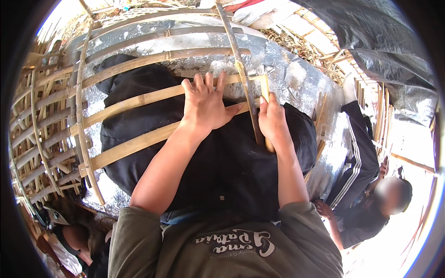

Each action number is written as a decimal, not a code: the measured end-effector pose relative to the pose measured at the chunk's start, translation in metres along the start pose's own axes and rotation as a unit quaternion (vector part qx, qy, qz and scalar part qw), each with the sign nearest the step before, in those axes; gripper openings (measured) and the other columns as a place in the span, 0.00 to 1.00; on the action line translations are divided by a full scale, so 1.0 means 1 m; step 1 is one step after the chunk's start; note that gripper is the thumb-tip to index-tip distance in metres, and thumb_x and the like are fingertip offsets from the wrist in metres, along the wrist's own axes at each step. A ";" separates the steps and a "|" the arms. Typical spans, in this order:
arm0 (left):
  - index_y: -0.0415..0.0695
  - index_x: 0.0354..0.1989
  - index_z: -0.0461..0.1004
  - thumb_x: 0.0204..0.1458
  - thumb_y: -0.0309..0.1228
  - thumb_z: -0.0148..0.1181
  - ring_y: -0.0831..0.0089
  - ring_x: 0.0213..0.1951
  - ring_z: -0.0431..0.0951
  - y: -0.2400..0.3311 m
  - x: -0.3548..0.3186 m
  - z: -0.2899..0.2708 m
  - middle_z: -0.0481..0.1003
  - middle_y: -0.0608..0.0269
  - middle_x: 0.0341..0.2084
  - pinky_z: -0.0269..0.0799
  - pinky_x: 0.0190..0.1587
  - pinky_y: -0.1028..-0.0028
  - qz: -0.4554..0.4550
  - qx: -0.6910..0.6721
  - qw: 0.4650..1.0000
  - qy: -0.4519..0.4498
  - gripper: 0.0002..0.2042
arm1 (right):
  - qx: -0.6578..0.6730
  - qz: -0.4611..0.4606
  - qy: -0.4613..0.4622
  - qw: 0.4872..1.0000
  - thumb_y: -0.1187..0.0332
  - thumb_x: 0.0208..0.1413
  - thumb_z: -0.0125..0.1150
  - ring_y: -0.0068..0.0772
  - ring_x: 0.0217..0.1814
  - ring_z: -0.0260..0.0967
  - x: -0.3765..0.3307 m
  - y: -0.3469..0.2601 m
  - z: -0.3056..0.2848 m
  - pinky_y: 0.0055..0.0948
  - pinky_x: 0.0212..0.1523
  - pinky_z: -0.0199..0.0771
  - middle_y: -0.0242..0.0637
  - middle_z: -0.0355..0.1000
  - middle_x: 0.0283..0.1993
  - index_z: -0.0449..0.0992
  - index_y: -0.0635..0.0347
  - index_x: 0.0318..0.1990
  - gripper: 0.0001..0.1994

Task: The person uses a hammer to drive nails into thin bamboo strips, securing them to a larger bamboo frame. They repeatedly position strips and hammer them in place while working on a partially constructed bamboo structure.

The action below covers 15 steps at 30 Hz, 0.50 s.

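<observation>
My right hand (pixel 274 119) is closed around the wooden handle of a hammer (pixel 265 85), whose metal head is raised beside a crossing bamboo strip (pixel 247 92). My left hand (pixel 205 106) lies with fingers spread over a pale bamboo slat (pixel 139 101), its thumb stretched toward the crossing strip. A nearer slat (pixel 134 142) runs under my left wrist. These pieces belong to a bamboo lattice frame (pixel 171 32) resting across my legs in black trousers (pixel 241 171). Whether a nail stands at the joint is too small to make out.
Stacked bamboo lattice panels (pixel 41 125) stand at the left. A worn grey sheet (pixel 296 74) spreads beneath the frame. To the right sits another person (pixel 361 204) in dark clothes, and part of someone (pixel 76 238) shows at lower left. Black plastic sheeting (pixel 380 41) hangs upper right.
</observation>
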<state>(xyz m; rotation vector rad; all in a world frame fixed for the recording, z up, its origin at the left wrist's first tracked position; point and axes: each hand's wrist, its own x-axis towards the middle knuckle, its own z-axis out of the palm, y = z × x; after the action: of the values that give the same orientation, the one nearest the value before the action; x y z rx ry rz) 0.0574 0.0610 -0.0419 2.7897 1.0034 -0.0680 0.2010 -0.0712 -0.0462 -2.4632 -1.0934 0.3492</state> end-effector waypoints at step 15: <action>0.48 0.71 0.61 0.51 0.70 0.50 0.53 0.57 0.68 0.003 0.001 -0.001 0.69 0.50 0.55 0.58 0.58 0.45 -0.004 0.024 1.000 0.016 0.46 | 0.066 0.019 0.088 0.994 0.70 0.64 0.58 0.41 0.19 0.67 -0.089 -0.001 -0.128 0.32 0.24 0.65 0.48 0.68 0.23 0.74 0.66 0.46 0.08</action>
<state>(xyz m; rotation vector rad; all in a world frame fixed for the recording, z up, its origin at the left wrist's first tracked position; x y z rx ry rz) 0.0594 0.0596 -0.0408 2.8392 1.0337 -0.0495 0.1912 -0.1730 0.0720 -2.3498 -0.9225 0.2029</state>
